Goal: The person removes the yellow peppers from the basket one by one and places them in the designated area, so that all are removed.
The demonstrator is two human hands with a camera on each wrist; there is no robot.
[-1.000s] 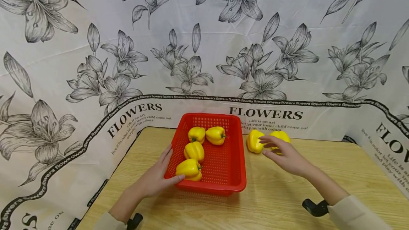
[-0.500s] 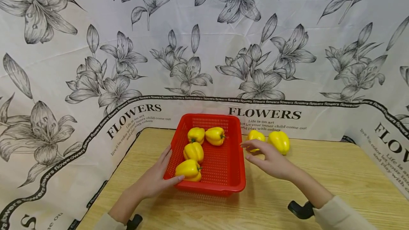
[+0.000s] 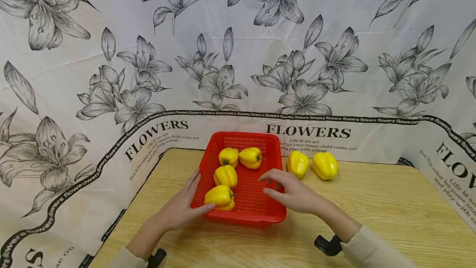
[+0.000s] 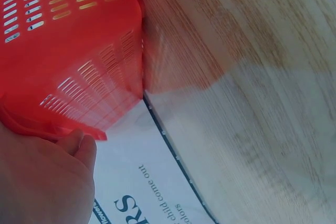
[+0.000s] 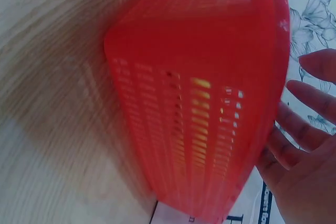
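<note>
A red plastic basket [image 3: 275, 217] with slotted walls stands on the table, several yellow bell peppers [image 3: 218, 196] inside it along the left and far end. My left hand [image 3: 176, 209] holds the basket's rim at the near left corner, thumb over the edge and fingers along the outer side. In the left wrist view, fingertips [image 4: 85, 148] lie at the rim. My right hand [image 3: 293, 192] hangs over the basket's right rim, fingers loosely bent, nothing held. The right wrist view has the right palm [image 5: 310, 182] beside the rim with fingers spread.
Two more yellow bell peppers [image 3: 297, 164] lie on the table right of the basket, near the back. A white flower-print cloth [image 3: 230, 73] hangs behind and around the wooden table [image 3: 372, 202]. Dark curved pieces [image 3: 328, 245] sit by each wrist.
My right hand has moved left and nearer, from over the two loose peppers to above the basket's right side. My left hand and the basket stay put.
</note>
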